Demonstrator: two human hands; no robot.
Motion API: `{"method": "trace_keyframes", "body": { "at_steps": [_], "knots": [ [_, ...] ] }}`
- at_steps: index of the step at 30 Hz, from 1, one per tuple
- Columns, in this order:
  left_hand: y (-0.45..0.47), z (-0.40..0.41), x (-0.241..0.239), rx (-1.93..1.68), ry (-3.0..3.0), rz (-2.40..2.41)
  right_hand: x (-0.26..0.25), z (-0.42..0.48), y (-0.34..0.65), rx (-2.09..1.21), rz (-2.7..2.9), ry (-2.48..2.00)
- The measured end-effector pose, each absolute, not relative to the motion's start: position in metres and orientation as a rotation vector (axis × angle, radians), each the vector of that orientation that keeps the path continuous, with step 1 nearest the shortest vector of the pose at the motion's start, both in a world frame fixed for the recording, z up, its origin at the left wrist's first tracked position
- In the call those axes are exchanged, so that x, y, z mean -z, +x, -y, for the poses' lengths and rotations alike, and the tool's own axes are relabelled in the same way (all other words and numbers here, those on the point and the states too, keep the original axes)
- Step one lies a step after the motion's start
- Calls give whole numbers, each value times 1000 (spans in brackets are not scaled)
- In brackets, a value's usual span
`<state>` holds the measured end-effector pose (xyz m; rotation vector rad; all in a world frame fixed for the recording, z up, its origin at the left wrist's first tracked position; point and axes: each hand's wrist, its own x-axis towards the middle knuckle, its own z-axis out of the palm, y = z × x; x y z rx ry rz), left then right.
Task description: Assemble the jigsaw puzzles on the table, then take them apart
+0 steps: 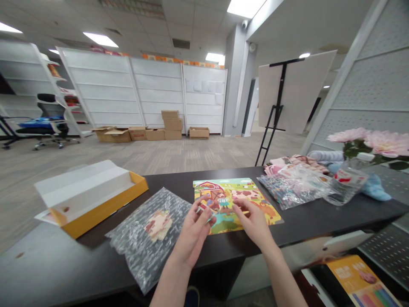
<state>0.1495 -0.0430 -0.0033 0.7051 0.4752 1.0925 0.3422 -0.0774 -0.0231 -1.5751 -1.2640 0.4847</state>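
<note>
A farm picture board [265, 204] with a barn, a cow and a person lies on the dark table. My left hand [193, 228] is over its left part, thumb and fingers closed on a small piece [204, 207] with red and white on it, which looks like a jigsaw puzzle piece. Above the board's right half, my right hand [255, 221] has its fingers bent and slightly apart; nothing shows between them. On the left, a clear plastic bag [137, 243] lies flat with a cluster of printed puzzle pieces [159, 224] on it.
An opened yellow and white box [99, 204] sits on the table's left. To the right are a plastic bag of small pieces [294, 185], folded cloths [306, 162], a clear bottle [348, 183] and pink flowers [386, 143]. An orange box [361, 277] is below the table edge.
</note>
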Motion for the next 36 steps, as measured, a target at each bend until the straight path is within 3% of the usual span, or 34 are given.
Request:
{"method": "trace_keyframes", "body": {
  "at_steps": [3,8,36],
  "knots": [
    [155,42,4,-1088,609,-491,34,77,367,23,1351,-1977],
    [165,43,7,-1096,549,-528,45,74,379,182,1491,-2173],
    [176,44,11,-948,334,-582,28,72,378,-712,1054,-1445]
  ]
}}
